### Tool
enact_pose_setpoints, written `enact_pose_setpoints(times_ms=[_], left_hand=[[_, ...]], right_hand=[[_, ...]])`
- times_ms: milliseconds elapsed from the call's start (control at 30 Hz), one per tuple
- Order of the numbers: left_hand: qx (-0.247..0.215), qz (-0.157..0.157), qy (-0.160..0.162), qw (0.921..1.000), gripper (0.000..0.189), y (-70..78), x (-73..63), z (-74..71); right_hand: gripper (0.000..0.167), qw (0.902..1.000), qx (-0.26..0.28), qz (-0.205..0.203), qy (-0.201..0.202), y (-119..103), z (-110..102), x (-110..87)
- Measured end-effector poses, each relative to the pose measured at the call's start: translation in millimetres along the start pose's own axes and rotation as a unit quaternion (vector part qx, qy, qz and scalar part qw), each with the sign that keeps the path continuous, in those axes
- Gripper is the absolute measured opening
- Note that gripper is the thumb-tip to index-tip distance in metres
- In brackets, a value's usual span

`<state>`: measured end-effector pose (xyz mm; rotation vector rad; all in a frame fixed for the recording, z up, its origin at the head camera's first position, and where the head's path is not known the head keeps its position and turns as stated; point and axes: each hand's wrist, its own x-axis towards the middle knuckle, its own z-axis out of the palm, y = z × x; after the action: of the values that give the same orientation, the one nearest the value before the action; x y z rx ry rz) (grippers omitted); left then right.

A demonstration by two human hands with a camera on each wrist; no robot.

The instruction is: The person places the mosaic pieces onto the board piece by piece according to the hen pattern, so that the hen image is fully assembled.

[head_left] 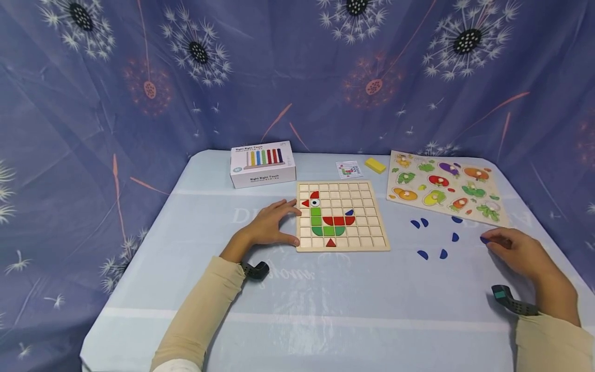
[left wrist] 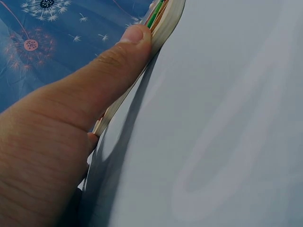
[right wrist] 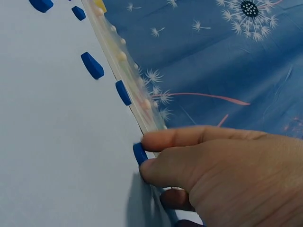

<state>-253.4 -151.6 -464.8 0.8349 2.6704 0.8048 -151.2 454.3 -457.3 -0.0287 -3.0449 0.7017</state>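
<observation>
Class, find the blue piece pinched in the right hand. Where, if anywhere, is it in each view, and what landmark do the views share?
Head: the blue piece is at the right, at the tips of the right hand, just below the vegetable puzzle board.
Left wrist: not in it.
Right wrist: a little left of and below centre, in the hand's pinch.
Shared landmark: the dandelion-print cloth.

From afar, I see beige sleeves (head_left: 204, 305) and curved black wrist cameras (head_left: 256, 270), the right one bearing a teal patch (head_left: 499, 295).
</observation>
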Motion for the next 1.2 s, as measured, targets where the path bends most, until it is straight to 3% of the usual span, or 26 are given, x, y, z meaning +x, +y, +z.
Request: enact_pose_setpoints(times_ms=[133, 400, 600, 800, 1200], left_hand=[[-0.003, 0.0, -0.001, 1.0, 0.083, 0.0, 0.1, 0.9], [0.0, -0.005, -0.003, 1.0, 0.083, 0.3, 0.8, 1.0], [-0.002, -0.002, 0.001, 1.0, 0.083, -1.7, 1.7, 1.6], [-0.002, 0.001, 0.001, 1.0, 0.084, -0.7, 0.9, 0.9], [-0.002, -0.005, -0.001, 1.0, 0.085, 1.0, -0.5, 0.2]], right_hand=[[0.024, 1.0, 0.005, -0.006, 0.001, 0.9, 3.5, -0.3], [0.019, 0.9981, -0.009, -0.041, 0.045, 1.2, 8.9, -1.8], [0.033, 0.9999, -0.003, 0.007, 0.015, -1.2, 4.9, -0.2], [0.037, 0.9989, -0.006, 0.041, 0.022, -1.3, 3.2, 0.5], [0.033, 0.9985, -0.013, 0.045, 0.027, -4.3, 6.4, 3.4]])
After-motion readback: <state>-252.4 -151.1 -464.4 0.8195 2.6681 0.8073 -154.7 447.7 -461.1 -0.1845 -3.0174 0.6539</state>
